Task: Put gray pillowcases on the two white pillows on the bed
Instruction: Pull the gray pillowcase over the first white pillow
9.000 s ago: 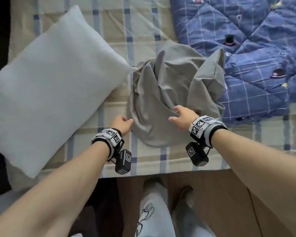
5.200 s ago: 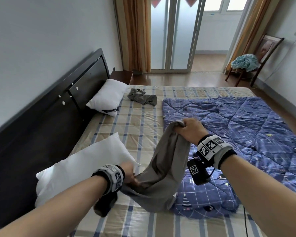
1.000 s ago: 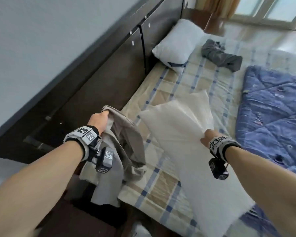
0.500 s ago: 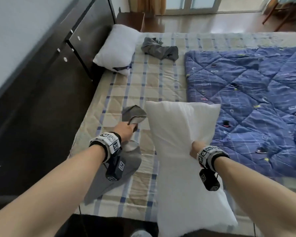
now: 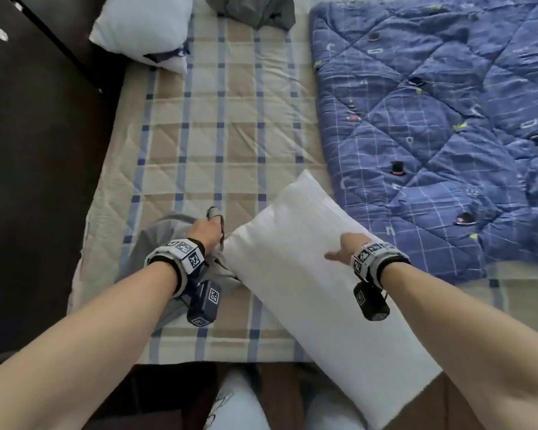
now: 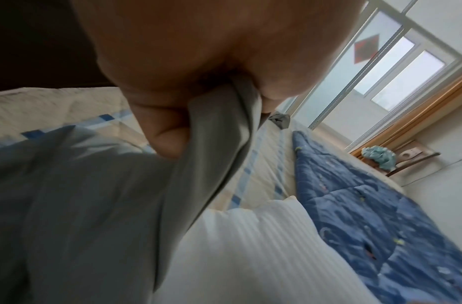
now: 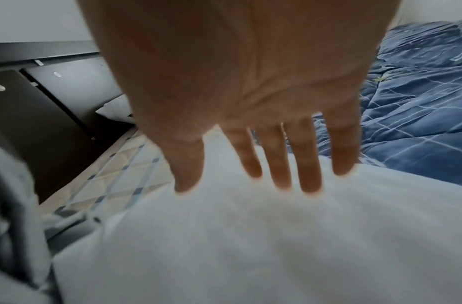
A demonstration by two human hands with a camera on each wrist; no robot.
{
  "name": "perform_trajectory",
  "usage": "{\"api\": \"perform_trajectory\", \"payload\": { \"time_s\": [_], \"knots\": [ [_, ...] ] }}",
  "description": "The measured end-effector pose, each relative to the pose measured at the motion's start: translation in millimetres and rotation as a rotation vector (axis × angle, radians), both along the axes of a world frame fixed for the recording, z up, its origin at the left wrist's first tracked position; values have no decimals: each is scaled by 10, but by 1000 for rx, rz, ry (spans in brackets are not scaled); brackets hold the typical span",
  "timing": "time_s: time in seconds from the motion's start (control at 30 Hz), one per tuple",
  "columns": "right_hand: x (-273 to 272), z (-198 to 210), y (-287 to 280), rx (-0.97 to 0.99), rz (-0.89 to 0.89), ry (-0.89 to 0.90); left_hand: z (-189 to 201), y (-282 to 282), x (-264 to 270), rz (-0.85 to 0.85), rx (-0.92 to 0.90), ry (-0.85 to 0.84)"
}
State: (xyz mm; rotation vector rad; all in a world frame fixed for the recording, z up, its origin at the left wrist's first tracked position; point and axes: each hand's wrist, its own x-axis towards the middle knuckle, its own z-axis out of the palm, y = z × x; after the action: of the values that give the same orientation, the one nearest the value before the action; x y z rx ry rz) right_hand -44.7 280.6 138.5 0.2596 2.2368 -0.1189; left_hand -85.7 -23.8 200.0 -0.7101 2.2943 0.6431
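Pillowcase of plain gray cloth [image 5: 156, 243] lay bunched near the bed's front edge, toward its headboard side, and the left hand [image 5: 206, 232] gripped a fold of it in a closed fist. The left wrist view showed what the head view hid: the gray fabric ran up between curled fingers [image 6: 167, 135] and thumb, pinched tight. Just beside it, touching its edge, the long white pillow [image 5: 308, 274] lay at a slant across the checked beige-and-blue sheet [image 5: 224, 135], one end hanging past the bed's front edge. The right hand [image 5: 343, 246] was over the pillow's middle with fingers straight and spread; the right wrist view showed the fingertips [image 7: 282, 181] at the white cloth, holding nothing, though whether they pressed on it or hung just above could not be told.

Only the head view showed the far things: a second white pillow [image 5: 140, 26] at the far corner by the dark headboard [image 5: 38, 135], and a second crumpled gray pillowcase [image 5: 252, 9] just beside it on the sheet. A quilted blue blanket [image 5: 448, 119] covered the bed's right side. The left wrist view alone showed the glazed window [image 6: 396, 67].
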Motion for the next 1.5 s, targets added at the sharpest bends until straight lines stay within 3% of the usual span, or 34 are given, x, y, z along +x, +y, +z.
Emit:
{"api": "perform_trajectory", "payload": {
  "time_s": [0.1, 0.33, 0.53, 0.77, 0.93, 1.2, 1.5],
  "knots": [
    [-311, -249, 8, -36, -133, 181, -225, -169, 167, -53, -41, -24],
    [-810, -750, -142, -38, -240, 224, -657, -379, 389, -25, -50, -97],
    [-674, -956, -150, -146, -367, 121, -834, -433, 547, -54, 58, -90],
    [-554, -345, -82, -361, -424, 163, -350, -219, 365, 244, 1, -20],
    [-552, 346, 178, -414, -431, 244, 141, -133, 131, 315, -44, 39],
    [-581, 1413, 464, -551, -485, 373, 664, -60, 104, 251, -19, 116],
    [-246, 1688, 311, -640, -473, 421, 824, -142, 109, 212, -42, 176]
  ]
}}
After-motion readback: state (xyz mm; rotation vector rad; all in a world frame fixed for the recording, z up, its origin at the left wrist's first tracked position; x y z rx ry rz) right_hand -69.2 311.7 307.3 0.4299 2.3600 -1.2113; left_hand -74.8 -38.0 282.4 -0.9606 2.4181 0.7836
